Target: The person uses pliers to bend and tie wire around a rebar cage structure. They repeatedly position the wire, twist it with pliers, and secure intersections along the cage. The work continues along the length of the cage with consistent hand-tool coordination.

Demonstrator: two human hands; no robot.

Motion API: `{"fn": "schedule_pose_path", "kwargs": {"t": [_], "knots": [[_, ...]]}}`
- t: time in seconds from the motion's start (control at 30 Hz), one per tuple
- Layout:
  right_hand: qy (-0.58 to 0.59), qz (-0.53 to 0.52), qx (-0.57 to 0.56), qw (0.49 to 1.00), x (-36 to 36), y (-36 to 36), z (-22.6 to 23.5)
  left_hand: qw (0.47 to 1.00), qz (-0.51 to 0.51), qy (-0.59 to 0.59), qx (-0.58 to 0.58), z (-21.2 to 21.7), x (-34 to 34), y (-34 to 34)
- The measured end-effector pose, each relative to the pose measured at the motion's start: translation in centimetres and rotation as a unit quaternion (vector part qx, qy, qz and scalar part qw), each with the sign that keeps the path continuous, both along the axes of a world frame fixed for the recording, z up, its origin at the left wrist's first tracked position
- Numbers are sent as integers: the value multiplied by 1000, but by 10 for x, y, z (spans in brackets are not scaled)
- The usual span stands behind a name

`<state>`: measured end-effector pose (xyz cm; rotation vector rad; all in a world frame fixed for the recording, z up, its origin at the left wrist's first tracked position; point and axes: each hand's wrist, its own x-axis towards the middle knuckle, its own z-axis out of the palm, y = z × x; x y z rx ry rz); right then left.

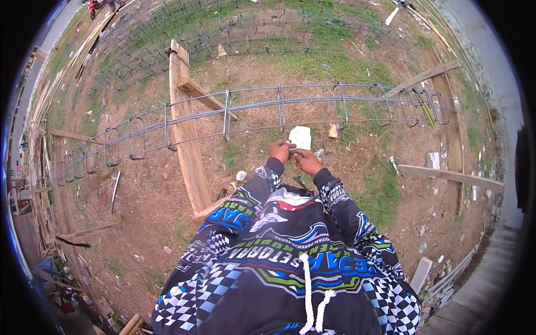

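Rebar cage [281, 106] stretches crosswise ahead of the person. On its near side, the left hand [281, 151] and right hand [307, 162] nearly meet, fingers curled, forearms [261, 180] angled inward; whether they pinch something small, I cannot tell.

Edges and fingers are hiding parts of the scene.
Whatever the left hand [281, 150] and right hand [307, 162] are fingering is appearing too small to tell; they are covering the white slab's [300, 137] lower edge. The frame is cutting off the patterned jacket [290, 265] and a red object [95, 8].
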<state>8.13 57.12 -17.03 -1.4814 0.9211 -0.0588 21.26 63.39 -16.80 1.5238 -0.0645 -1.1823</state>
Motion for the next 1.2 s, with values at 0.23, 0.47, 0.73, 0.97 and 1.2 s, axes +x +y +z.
{"fn": "schedule_pose_path", "kwargs": {"t": [0.23, 0.47, 0.73, 0.97, 1.2], "knots": [[61, 103, -7, 993, 17, -14, 22, 998, -57, 27, -30, -12, 51, 19], [121, 195, 80, 970, 6, -22, 55, 969, -231, 86, 32, -7, 67, 32], [35, 79, 286, 954, 13, -11, 33, 946, -185, 214, -159, -22, 87, 44], [79, 208, 17, 975, 47, -8, 30, 918, -389, -26, -71, -12, 130, 51], [107, 59, -89, 988, 81, 13, -3, 840, -489, -225, 67, -18, 157, 67]]}}
